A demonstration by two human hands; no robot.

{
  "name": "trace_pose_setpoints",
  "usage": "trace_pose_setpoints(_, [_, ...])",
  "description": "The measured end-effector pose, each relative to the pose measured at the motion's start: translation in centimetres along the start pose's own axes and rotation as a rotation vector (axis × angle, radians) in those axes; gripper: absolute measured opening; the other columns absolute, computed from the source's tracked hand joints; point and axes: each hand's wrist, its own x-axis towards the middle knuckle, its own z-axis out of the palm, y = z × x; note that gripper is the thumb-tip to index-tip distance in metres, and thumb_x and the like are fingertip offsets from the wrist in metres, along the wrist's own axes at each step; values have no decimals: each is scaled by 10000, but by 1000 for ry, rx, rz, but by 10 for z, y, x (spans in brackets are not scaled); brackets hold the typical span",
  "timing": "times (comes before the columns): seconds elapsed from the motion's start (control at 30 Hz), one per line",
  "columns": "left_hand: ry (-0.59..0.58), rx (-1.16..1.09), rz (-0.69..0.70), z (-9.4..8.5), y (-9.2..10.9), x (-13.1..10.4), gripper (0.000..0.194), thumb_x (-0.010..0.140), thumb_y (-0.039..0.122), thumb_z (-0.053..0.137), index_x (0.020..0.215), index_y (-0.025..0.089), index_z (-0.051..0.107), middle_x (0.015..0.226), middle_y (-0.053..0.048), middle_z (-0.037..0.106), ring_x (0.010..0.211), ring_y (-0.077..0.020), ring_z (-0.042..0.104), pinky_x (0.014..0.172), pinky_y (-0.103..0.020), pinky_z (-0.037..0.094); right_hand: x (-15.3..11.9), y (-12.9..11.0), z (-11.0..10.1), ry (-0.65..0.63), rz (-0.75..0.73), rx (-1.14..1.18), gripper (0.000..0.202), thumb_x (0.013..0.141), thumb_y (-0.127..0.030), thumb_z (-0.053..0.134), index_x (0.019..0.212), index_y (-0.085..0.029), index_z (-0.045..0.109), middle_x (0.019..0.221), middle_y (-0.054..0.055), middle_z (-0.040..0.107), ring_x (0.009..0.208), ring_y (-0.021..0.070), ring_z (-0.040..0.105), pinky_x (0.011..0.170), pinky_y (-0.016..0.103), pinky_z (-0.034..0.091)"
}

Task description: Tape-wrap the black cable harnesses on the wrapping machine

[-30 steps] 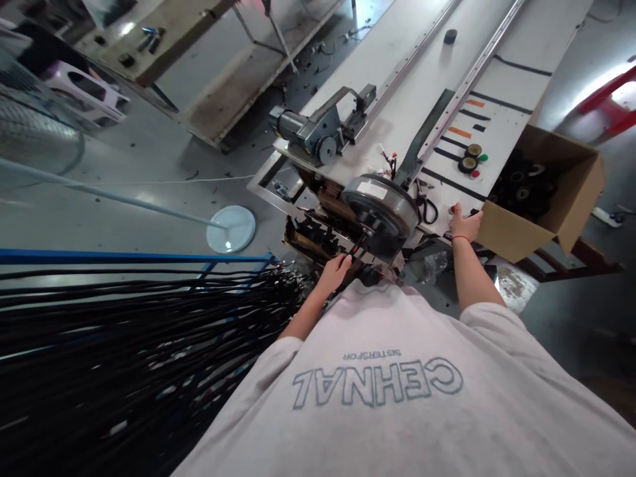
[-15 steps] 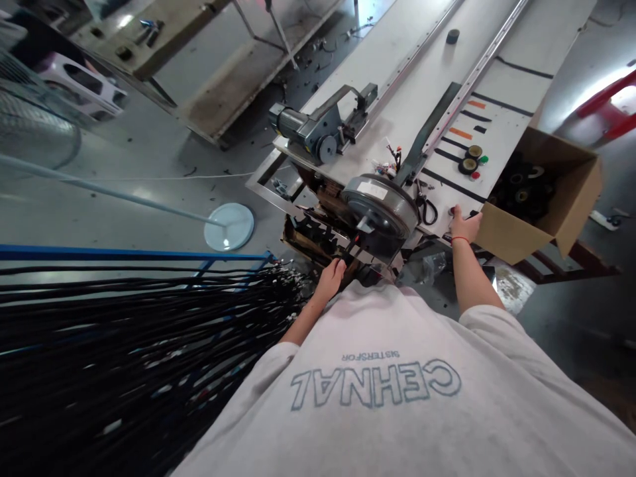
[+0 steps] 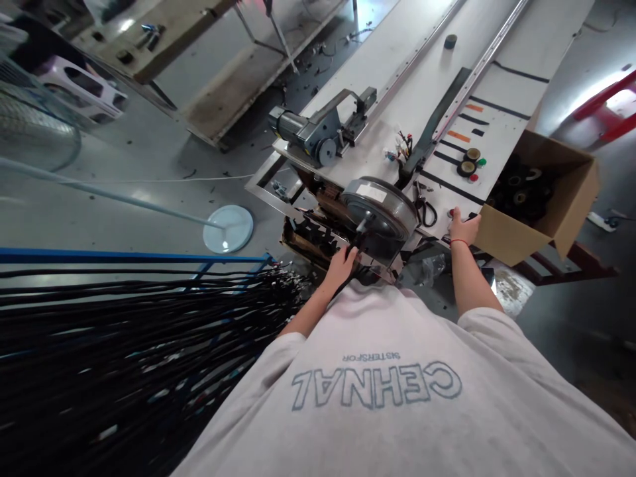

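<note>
The left hand [image 3: 342, 264], fingers closed, grips what seems a slim black rubbery cable [image 3: 356, 243], probably light and limp, best held near its end ahead.

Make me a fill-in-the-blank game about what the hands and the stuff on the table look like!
1. The left hand holds a ____-coloured cable.
2. The right hand has a thin ____ band around its wrist.
3. Close to the green button on the white table are ____ tape rolls.
4. The open box beside the table is made of ____.

Missing words: black; red; two; cardboard.
</note>
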Motion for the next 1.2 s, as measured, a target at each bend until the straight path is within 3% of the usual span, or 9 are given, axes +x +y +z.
trace_pose_setpoints(0.23, [-47,-29,-35,6,2,-3,399,985,488,365,764,200,530,649,4,568,660,-150,555,685,-262,436,-2,-2,1,11,14,-8,800,862,-581,612,1456,-99,379,1451,247,486,1328,377,494,1100,552,374])
trace_pose_setpoints(0.4, [19,-50,-11,5,0,-5,392,986,477,354,753,203,511,656,-6,590,663,-152,576,723,-267,449,0,-4,-2,-3,25,-32,807,863,-580,622,1447,-83,370,1435,265,491,1324,377,500,1101,546,376])
trace_pose_setpoints(0.5, [-4,1,-4,0,-12,-8,412,977,500,364,756,201,543,692,-20,632,703,-164,607,747,-272,456,8,-6,-5,-64,48,-25,809,831,-594,661,1387,-62,409,1356,276,546,1291,371,531,1097,515,392])
trace_pose_setpoints(0.63, [-94,149,-115,-3,-39,-23,338,904,506,518,787,198,592,711,-35,663,728,-202,636,706,-286,455,19,-4,-2,-67,35,-34,813,781,-606,707,1308,-48,439,1338,290,542,1293,372,525,1101,503,391])
trace_pose_setpoints(0.8, [5,130,-158,5,-57,-46,316,907,479,518,831,187,611,763,-52,682,714,-194,632,688,-284,460,22,7,5,-51,-39,-43,841,769,-623,700,1331,-66,417,1357,284,534,1290,389,523,1094,547,385])
trace_pose_setpoints(0.97, [81,109,-178,12,-56,-63,382,915,533,450,831,194,603,821,-72,696,772,-205,643,718,-293,473,19,17,7,-67,-68,-37,952,749,-640,714,1383,-17,374,1393,310,495,1324,394,489,1111,508,373])
trace_pose_setpoints(1.2, [164,64,-252,9,-50,-79,400,876,568,437,803,199,572,760,-60,681,757,-204,640,721,-298,485,13,23,11,-132,-110,0,911,858,-599,617,1452,-1,273,1480,317,394,1410,346,395,1165,458,316])
